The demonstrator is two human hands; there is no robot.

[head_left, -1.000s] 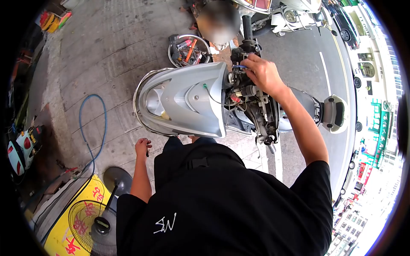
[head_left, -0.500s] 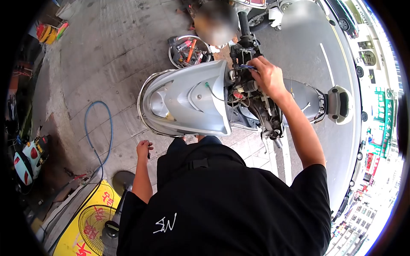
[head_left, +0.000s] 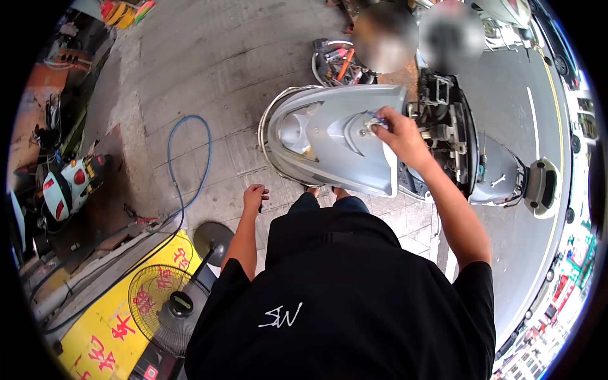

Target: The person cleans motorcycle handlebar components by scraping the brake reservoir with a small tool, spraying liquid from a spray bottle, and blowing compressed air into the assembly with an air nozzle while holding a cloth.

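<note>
My right hand (head_left: 402, 139) is over the silver front panel (head_left: 342, 164) of a scooter, near its rear edge. Its fingers are pinched on a small blue and whitish object (head_left: 378, 120), whose kind I cannot make out. Beside that hand, the exposed dark steering section (head_left: 443, 126) shows metal parts and a black rim. My left hand (head_left: 254, 196) hangs low to the left of the scooter, its fingers curled round a small dark object (head_left: 260, 208) that is mostly hidden.
A metal bowl of tools (head_left: 342, 63) stands beyond the panel. On the scooter's seat (head_left: 497, 171) lies a wrench (head_left: 498, 181). A blue hose (head_left: 170, 152) loops over the pavement. A standing fan (head_left: 180, 304) and a yellow sign (head_left: 95, 335) are at lower left.
My right hand has moved from the handlebar area onto the front panel, still pinching the small blue object. The whole scene has shifted rightward in view. My left hand stays low and curled.
</note>
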